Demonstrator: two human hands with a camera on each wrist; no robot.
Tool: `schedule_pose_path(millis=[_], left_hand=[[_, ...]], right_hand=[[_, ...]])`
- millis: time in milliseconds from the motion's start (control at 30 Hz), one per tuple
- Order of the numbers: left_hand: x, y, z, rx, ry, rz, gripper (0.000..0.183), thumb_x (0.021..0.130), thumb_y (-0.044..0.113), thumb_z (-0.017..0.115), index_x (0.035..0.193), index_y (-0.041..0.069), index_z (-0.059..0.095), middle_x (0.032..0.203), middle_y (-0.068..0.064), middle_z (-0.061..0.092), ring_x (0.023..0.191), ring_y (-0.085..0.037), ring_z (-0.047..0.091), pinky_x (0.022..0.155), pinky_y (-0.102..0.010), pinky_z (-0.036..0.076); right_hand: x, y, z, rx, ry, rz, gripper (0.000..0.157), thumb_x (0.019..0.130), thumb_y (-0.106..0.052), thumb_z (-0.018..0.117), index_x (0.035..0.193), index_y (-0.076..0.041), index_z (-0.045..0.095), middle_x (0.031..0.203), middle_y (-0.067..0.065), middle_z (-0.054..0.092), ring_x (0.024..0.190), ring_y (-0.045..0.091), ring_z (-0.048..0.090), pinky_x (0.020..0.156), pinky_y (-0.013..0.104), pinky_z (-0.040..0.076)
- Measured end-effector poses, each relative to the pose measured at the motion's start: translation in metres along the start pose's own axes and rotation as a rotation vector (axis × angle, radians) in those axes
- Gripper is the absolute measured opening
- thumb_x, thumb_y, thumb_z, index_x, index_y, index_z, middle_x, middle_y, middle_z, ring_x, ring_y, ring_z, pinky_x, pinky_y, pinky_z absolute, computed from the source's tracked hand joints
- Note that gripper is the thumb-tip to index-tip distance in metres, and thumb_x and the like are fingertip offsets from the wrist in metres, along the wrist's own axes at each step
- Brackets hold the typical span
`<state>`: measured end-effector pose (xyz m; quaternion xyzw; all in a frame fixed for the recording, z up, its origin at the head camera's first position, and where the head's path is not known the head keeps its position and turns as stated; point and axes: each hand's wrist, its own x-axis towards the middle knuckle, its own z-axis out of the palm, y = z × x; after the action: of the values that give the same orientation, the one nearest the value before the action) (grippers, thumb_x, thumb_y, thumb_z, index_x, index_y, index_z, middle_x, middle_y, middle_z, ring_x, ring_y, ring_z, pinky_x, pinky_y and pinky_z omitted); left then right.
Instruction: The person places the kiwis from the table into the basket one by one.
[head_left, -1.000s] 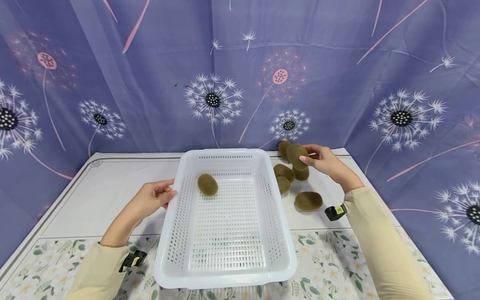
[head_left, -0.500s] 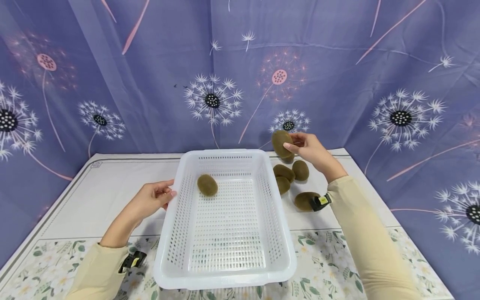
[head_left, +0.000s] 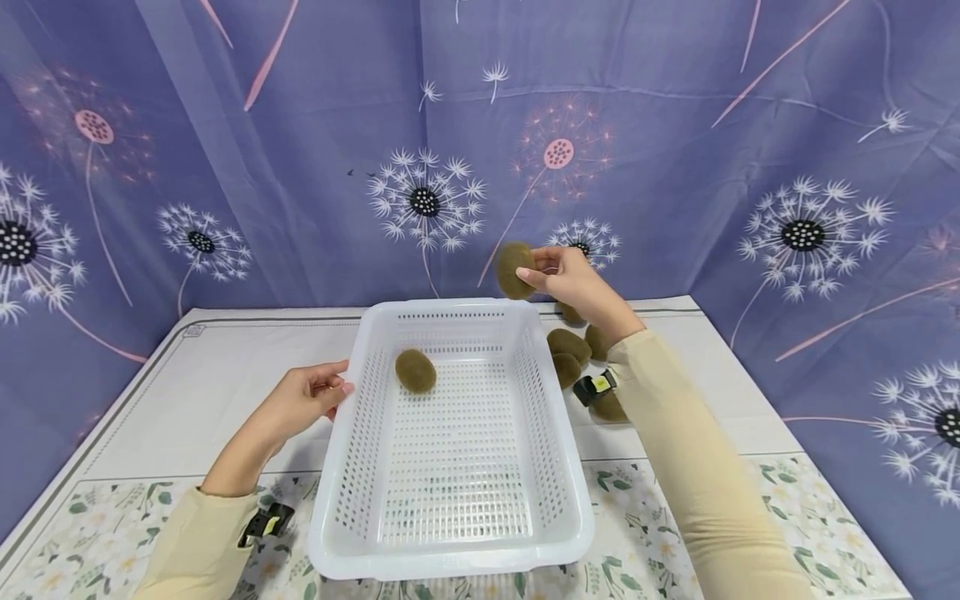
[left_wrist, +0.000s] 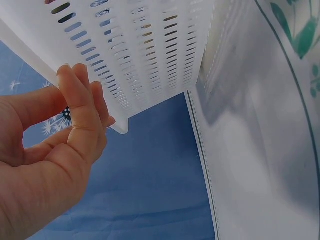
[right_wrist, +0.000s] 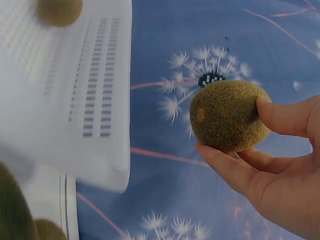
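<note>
Between the thumb and fingers of my right hand (head_left: 573, 282) is a brown fuzzy kiwi (head_left: 514, 271), held up over the far rim of a white perforated plastic basket (head_left: 450, 567). The right wrist view shows that kiwi (right_wrist: 227, 117) pinched clear of the basket's edge. My left hand (head_left: 296, 402) grips the basket's left rim with curled fingers; the left wrist view has those fingers (left_wrist: 82, 120) at the rim, beside the slotted wall. One other kiwi (head_left: 416, 372) lies inside the basket, toward its far left corner.
Several kiwis (head_left: 567, 347) lie on the white tablecloth (head_left: 217, 375) right of the basket, some partly hidden by my right arm and wrist camera (head_left: 595, 387). A blue dandelion-print curtain (head_left: 315, 167) stands directly behind the table.
My right hand has lifted the kiwi and carried it left, from above the pile to over the basket's far rim. The left hand and basket have stayed in place.
</note>
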<state>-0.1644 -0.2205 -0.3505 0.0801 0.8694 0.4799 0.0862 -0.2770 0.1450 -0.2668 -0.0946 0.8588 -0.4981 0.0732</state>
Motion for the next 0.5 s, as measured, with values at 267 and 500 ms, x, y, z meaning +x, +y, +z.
schedule_pose_path(millis=[267, 500], left_hand=[[0.000, 0.001, 0.000, 0.013, -0.005, -0.015, 0.055, 0.100, 0.014, 0.054, 0.145, -0.009, 0.034, 0.095, -0.011, 0.062, 0.070, -0.019, 0.063, 0.085, -0.043, 0.050], [0.001, 0.000, 0.000, 0.016, -0.003, -0.020, 0.055, 0.100, 0.015, 0.054, 0.145, -0.008, 0.034, 0.095, -0.010, 0.062, 0.070, -0.019, 0.063, 0.085, -0.044, 0.050]], right_hand=[[0.012, -0.014, 0.024, 0.087, -0.044, 0.000, 0.044, 0.096, -0.019, 0.062, 0.132, 0.002, 0.049, 0.119, 0.016, 0.056, 0.107, 0.028, 0.057, 0.095, 0.040, 0.047], [0.023, -0.020, 0.047, 0.069, -0.071, -0.010, 0.048, 0.094, -0.017, 0.064, 0.134, 0.004, 0.048, 0.123, 0.018, 0.057, 0.111, 0.028, 0.058, 0.092, 0.034, 0.049]])
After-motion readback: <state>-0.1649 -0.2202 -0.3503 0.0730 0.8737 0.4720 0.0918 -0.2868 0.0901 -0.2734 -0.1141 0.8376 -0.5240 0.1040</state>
